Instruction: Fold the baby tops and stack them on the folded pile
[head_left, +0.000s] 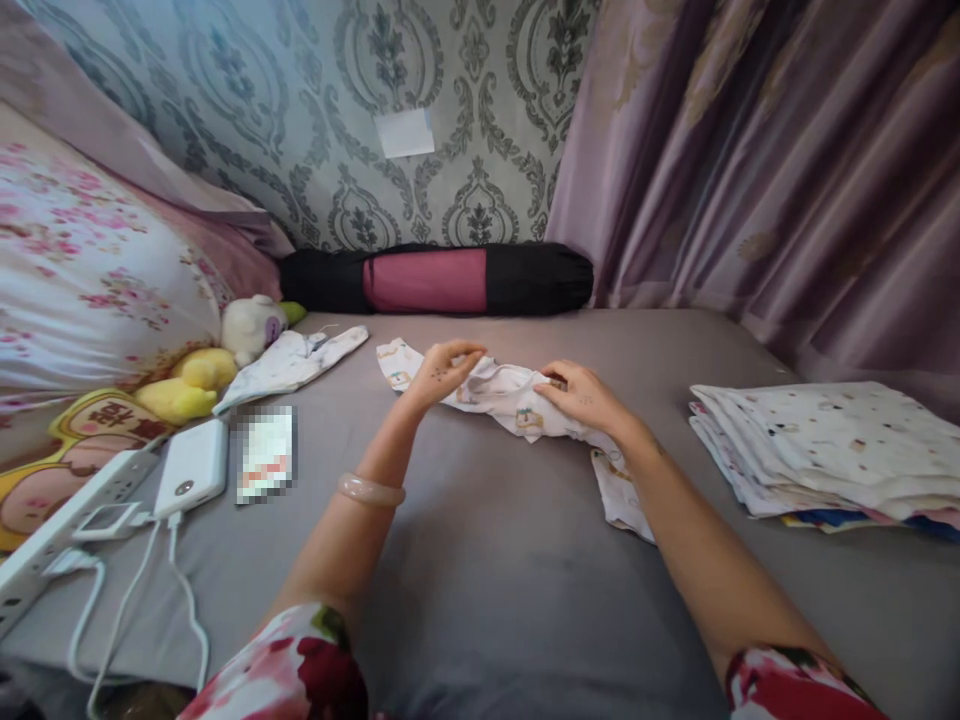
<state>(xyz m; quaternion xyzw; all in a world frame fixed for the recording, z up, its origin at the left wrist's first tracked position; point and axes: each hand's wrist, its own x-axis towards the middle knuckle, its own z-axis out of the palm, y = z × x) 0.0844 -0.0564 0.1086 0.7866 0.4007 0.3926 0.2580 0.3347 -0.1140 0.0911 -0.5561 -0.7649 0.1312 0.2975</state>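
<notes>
A small white baby shirt (525, 413) with a printed pattern lies crosswise on the grey bed sheet, its sleeves spread to both sides. At its left part is my left hand (444, 372), fingers bent together on the cloth; the fingertips are partly hidden. My right hand (583, 397) pinches the fabric near the neckline between thumb and fingers. One sleeve reaches down beside my right forearm. Further left lies another small white printed garment (289, 362).
A stack of folded printed cloths (832, 450) sits at the right. On the left are a power strip (82, 510), a white power bank (193, 465) with cables, a blurred card (265, 453) and plush toys (187, 385). A black and pink bolster (424, 280) lies along the wall.
</notes>
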